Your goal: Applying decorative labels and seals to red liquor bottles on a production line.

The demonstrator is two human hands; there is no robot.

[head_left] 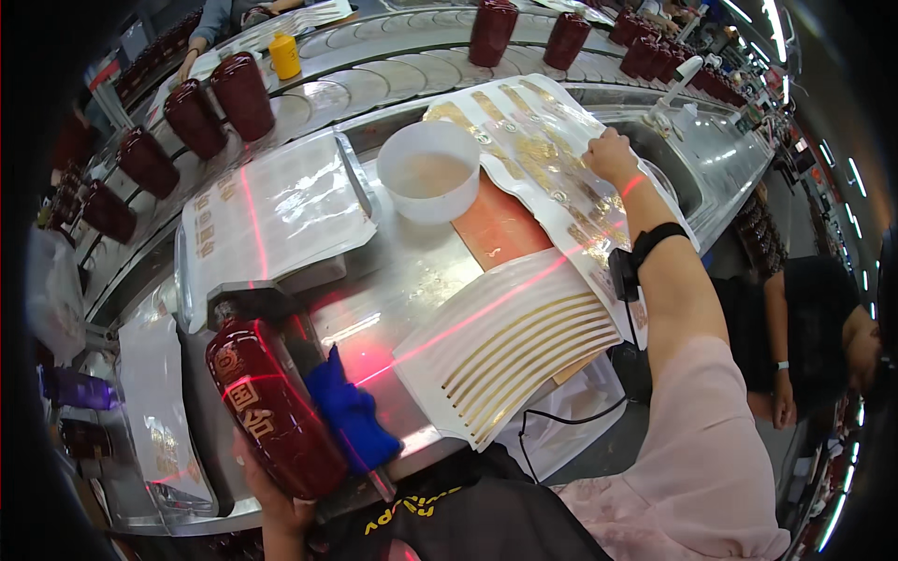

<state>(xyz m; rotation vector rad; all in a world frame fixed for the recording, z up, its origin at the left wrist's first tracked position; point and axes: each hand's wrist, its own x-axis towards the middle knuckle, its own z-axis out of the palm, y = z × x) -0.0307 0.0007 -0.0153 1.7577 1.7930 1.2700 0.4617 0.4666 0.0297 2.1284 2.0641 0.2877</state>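
My left hand (265, 481) is wrapped round the base of a glossy dark red bottle (271, 402) with gold characters on its front. The bottle lies tilted, its neck end at a dark metal holder (251, 301). Thin red laser lines cross it. Far to the right, my right hand (610, 155) is closed at the edge of a white sheet of gold decals (533, 150). Whatever its fingers may pinch is too small to make out. A blue cloth (354, 416) lies right beside the bottle.
A translucent white bowl (428, 178) stands mid-table, near an orange-red board (500, 224). Sheets of gold strips (524, 351) and a tray with a decal sheet (281, 201) flank it. Behind runs a conveyor (374, 84) carrying red bottles (241, 96). At right are a sink (669, 159) and another person (795, 327).
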